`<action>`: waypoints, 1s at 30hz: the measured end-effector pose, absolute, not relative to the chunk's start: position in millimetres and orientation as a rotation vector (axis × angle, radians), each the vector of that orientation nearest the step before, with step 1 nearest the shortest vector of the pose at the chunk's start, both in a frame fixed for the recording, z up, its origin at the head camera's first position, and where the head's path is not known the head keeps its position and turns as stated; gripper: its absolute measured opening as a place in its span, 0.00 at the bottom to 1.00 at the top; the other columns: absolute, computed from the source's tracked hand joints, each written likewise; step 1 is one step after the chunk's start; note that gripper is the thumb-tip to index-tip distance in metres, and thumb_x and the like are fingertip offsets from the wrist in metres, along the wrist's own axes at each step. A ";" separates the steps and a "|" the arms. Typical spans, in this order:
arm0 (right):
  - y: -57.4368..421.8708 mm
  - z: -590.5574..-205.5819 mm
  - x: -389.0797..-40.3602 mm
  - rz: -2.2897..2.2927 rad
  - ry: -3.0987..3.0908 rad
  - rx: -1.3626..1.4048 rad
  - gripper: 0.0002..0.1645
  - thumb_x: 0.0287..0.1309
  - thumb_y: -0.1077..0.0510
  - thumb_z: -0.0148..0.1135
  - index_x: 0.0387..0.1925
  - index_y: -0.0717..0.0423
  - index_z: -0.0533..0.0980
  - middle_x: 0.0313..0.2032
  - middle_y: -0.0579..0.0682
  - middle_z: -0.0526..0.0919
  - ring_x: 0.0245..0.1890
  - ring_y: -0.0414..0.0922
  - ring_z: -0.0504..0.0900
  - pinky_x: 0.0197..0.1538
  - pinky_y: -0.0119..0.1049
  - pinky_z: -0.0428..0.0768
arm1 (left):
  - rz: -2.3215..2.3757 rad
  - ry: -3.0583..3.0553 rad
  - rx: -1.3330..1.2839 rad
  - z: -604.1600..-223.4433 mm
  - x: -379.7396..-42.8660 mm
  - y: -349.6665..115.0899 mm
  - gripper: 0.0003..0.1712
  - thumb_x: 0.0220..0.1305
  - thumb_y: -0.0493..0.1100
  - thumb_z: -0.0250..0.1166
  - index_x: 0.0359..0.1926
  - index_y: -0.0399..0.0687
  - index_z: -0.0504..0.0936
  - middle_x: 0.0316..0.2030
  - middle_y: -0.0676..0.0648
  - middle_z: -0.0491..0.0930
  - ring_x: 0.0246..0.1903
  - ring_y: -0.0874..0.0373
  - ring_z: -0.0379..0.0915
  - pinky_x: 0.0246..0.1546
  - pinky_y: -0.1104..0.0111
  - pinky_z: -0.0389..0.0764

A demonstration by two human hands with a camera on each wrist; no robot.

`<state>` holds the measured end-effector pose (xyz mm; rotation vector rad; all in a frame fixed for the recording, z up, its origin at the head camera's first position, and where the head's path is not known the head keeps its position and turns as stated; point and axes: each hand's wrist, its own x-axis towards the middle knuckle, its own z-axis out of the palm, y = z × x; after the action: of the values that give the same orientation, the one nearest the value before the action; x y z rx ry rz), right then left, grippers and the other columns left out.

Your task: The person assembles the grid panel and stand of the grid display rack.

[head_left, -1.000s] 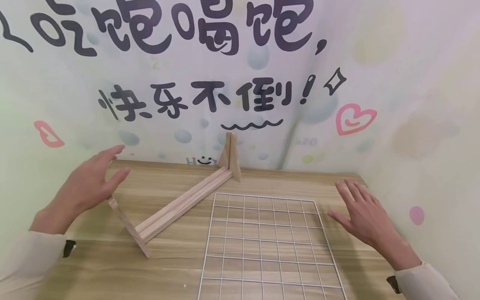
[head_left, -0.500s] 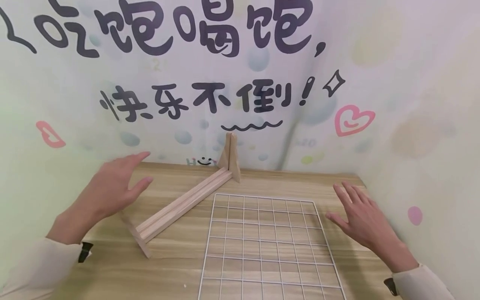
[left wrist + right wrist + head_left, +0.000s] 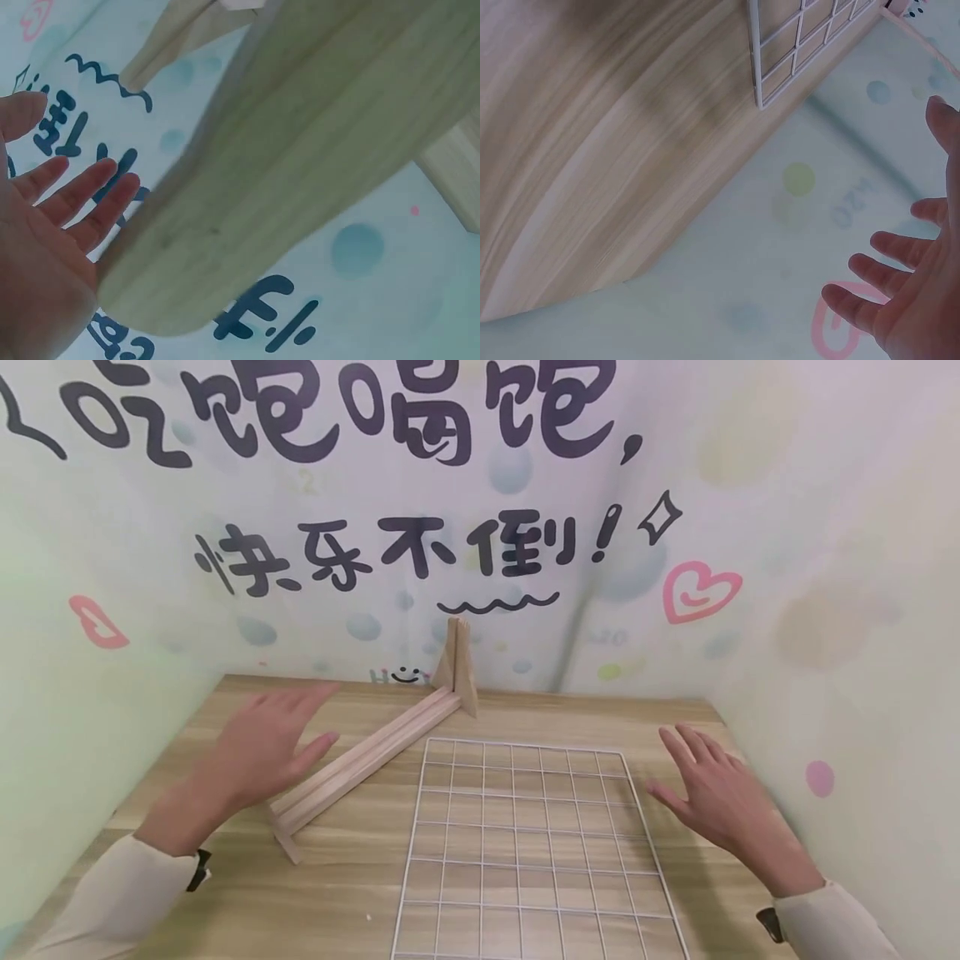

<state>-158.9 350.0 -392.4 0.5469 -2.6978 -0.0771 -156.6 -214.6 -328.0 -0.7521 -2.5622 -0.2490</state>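
In the head view a pale wooden stand (image 3: 367, 758) lies diagonally on the left of the table: a grooved rail with an upright tapered piece at each end. My left hand (image 3: 255, 747), blurred, hovers over the rail's near end and hides most of the near end piece. In the left wrist view that end piece (image 3: 247, 187) looms large beside the spread, unoccupied fingers. A white wire grid panel (image 3: 516, 830) lies flat in the middle. Past its right edge my right hand (image 3: 716, 793) is held with fingers extended, holding nothing; the right wrist view shows the grid's corner well away from the fingertips.
The wood-grain table (image 3: 352, 893) meets a printed backdrop (image 3: 300, 493) with black lettering and pink hearts behind it. Backdrop cloth also flanks both sides, close to the right forearm.
My left hand has moved right and slightly downward, from outside the stand's near end to over the rail. My right hand has barely moved. The stand and grid lie as before.
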 end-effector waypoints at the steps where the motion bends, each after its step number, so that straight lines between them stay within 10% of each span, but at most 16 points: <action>1: 349.9 -393.3 -158.9 -0.073 -2.698 0.545 0.50 0.55 0.37 0.68 0.70 0.60 0.63 0.65 0.66 0.69 0.60 0.66 0.71 0.47 0.66 0.75 | -0.251 -2.544 -0.770 -329.1 -156.3 -212.4 0.34 0.61 0.46 0.66 0.66 0.38 0.70 0.57 0.34 0.78 0.56 0.35 0.74 0.55 0.38 0.71; 30: 338.9 -416.6 -147.9 0.269 -2.954 0.430 0.50 0.65 0.36 0.59 0.74 0.64 0.56 0.63 0.73 0.70 0.59 0.71 0.72 0.53 0.68 0.74 | -0.766 -2.895 -0.512 -385.9 -144.8 -159.8 0.34 0.69 0.45 0.60 0.72 0.41 0.61 0.60 0.35 0.75 0.48 0.43 0.78 0.41 0.50 0.82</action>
<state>-147.9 338.9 -416.6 0.4302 -2.9540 0.2685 -144.8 -159.8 -385.9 -0.5116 -2.8953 -0.7663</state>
